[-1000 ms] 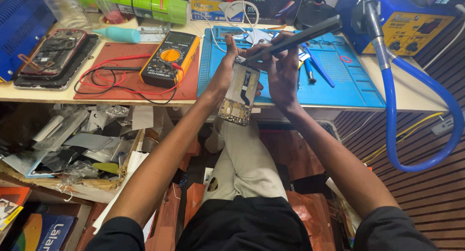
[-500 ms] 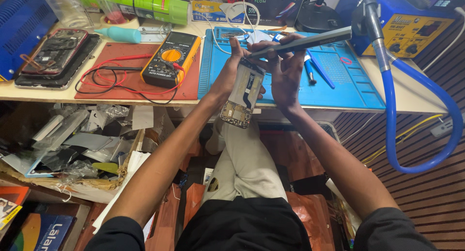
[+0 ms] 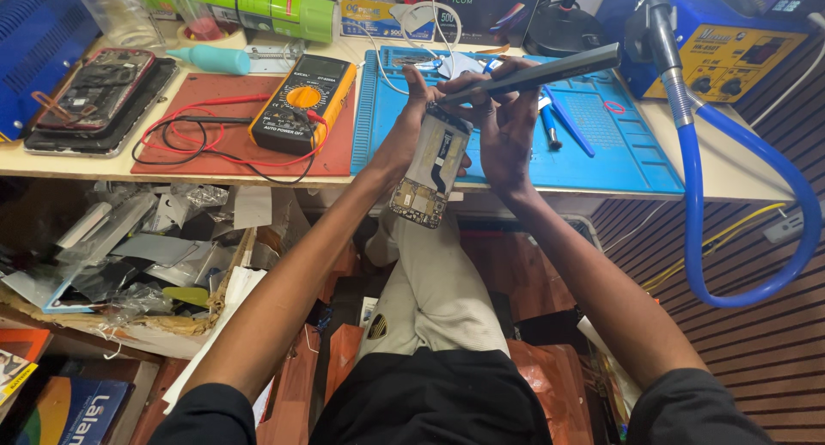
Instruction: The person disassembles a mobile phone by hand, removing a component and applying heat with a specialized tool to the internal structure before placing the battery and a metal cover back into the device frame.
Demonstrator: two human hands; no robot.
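Observation:
My left hand [image 3: 411, 123] grips an opened phone [image 3: 431, 166] with its back cover off, circuit boards and a flex cable showing, tilted over the front edge of the bench. My right hand [image 3: 505, 123] holds a long dark pen-shaped tool [image 3: 541, 71], its tip at the phone's top end and its tail pointing up to the right. Both hands hover above a blue work mat [image 3: 601, 144].
A yellow multimeter [image 3: 302, 101] with red and black leads lies on a red mat [image 3: 215, 149]. Broken phones [image 3: 94, 97] lie far left. A blue station [image 3: 730, 45] with a blue hose [image 3: 713, 222] stands right. Tweezers [image 3: 563, 118] rest on the blue mat. Scrap parts fill a box [image 3: 129, 256] below.
The pen-shaped tool's tail has swung lower and more level, and both hands with the phone have shifted slightly.

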